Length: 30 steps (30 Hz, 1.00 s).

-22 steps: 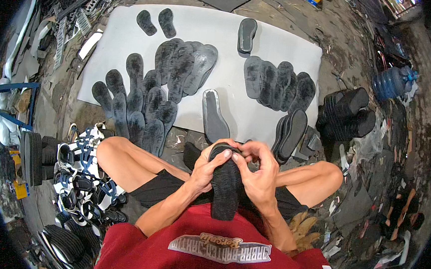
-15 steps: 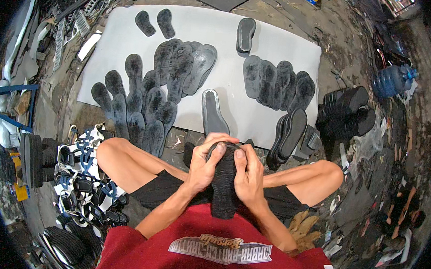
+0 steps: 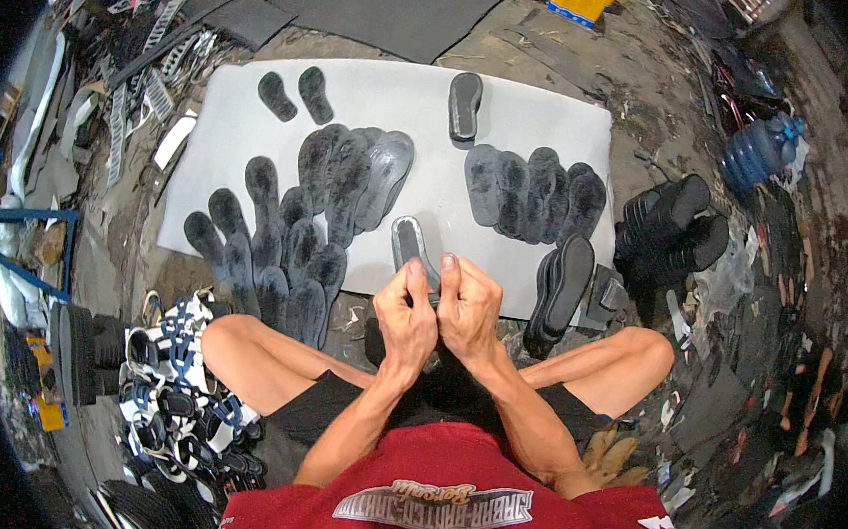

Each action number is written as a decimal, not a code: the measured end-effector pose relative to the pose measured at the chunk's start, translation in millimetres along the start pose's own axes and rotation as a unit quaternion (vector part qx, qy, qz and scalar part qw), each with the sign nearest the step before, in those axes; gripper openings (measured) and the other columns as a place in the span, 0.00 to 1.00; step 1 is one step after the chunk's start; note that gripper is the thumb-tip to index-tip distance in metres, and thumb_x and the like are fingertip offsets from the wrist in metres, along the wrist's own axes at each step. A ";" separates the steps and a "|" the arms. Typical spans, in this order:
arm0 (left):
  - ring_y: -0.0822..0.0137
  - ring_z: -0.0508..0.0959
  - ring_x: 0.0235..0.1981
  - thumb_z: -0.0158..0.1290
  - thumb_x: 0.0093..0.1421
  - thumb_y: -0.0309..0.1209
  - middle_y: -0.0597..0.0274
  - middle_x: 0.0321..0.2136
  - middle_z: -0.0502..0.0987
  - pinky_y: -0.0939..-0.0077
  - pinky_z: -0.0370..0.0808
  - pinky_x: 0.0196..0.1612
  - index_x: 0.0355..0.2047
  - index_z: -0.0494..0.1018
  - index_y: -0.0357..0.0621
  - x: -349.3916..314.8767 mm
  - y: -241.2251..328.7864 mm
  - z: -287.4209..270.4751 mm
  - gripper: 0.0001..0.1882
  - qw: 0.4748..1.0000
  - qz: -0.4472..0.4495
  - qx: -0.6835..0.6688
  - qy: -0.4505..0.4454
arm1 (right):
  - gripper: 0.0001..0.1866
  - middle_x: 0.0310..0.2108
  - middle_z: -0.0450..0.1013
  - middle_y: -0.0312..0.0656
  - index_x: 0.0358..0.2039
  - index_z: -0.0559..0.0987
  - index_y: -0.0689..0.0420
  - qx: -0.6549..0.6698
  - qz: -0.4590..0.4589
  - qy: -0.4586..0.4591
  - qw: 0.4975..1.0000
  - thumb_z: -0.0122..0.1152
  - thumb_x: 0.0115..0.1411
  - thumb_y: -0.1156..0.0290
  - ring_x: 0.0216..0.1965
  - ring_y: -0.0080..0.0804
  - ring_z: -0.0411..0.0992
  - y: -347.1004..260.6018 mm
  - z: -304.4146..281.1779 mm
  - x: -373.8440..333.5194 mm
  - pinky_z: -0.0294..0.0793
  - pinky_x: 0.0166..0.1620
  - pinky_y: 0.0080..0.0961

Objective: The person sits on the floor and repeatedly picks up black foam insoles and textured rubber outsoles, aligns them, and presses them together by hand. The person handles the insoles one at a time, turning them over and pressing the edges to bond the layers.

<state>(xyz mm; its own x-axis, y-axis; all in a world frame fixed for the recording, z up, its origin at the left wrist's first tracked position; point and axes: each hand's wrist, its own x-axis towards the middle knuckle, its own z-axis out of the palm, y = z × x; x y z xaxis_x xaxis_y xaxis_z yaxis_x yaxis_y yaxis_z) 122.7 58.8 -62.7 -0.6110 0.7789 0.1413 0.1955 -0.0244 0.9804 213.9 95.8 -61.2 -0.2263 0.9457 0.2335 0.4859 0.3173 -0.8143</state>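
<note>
My left hand and my right hand are side by side above my lap, fingers curled in and thumbs pointing up and away. What they grip is hidden behind the knuckles; a dark shape between the wrists blends with my black shorts. Just beyond the thumbs lies a grey shoe sole with a pale, shiny rim, its near end covered by my hands. Dark soles lie in overlapping groups on the white sheet, one group left of centre and another to the right.
A stack of black soles leans by my right knee, with more piled black soles beyond. White and navy sandal straps heap beside my left knee. A blue water bottle lies far right. A yellow container stands at the back.
My hands have closed into fists with thumbs up; the black textured sole visible in them before can no longer be made out. The view has tilted up, so the sheet appears lower.
</note>
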 end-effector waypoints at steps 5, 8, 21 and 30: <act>0.75 0.57 0.21 0.48 0.81 0.38 0.71 0.15 0.60 0.63 0.52 0.23 0.19 0.61 0.34 -10.7 -27.6 2.2 0.31 0.996 0.021 0.070 0.058 | 0.25 0.25 0.69 0.59 0.28 0.76 0.64 0.077 0.019 -0.018 0.997 0.48 0.81 0.59 0.27 0.63 0.72 18.7 10.2 -12.2 0.70 0.32 0.50; 0.77 0.55 0.19 0.46 0.82 0.42 0.73 0.13 0.60 0.64 0.52 0.21 0.15 0.59 0.38 10.5 -36.9 -8.6 0.35 0.990 -0.062 -0.011 0.123 | 0.26 0.24 0.69 0.59 0.30 0.77 0.64 0.077 -0.036 0.039 0.996 0.42 0.82 0.59 0.27 0.66 0.70 18.0 8.3 -11.5 0.72 0.33 0.49; 0.41 0.72 0.64 0.30 0.83 0.53 0.20 0.65 0.68 0.53 0.65 0.67 0.65 0.67 0.18 9.6 -57.0 16.4 0.40 0.970 -0.187 0.019 0.155 | 0.37 0.27 0.75 0.68 0.26 0.78 0.69 0.023 0.015 0.084 0.996 0.34 0.83 0.53 0.32 0.68 0.76 40.9 12.3 -51.7 0.71 0.37 0.57; 0.31 0.71 0.32 0.34 0.83 0.50 0.24 0.25 0.73 0.40 0.65 0.41 0.28 0.71 0.22 -39.5 -102.2 32.8 0.40 0.978 -0.128 0.148 0.074 | 0.29 0.35 0.75 0.71 0.38 0.77 0.70 0.045 0.090 0.077 0.992 0.38 0.81 0.56 0.40 0.75 0.74 46.9 22.0 -42.0 0.72 0.44 0.59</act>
<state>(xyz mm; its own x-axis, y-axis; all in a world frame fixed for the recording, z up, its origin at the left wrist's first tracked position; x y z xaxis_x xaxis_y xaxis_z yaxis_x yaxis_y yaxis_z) 152.0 51.0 -173.0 -0.7690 0.6360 -0.0640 0.2221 0.3598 0.9062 227.7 69.5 -120.8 -0.0073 0.9882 0.1532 0.4285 0.1415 -0.8924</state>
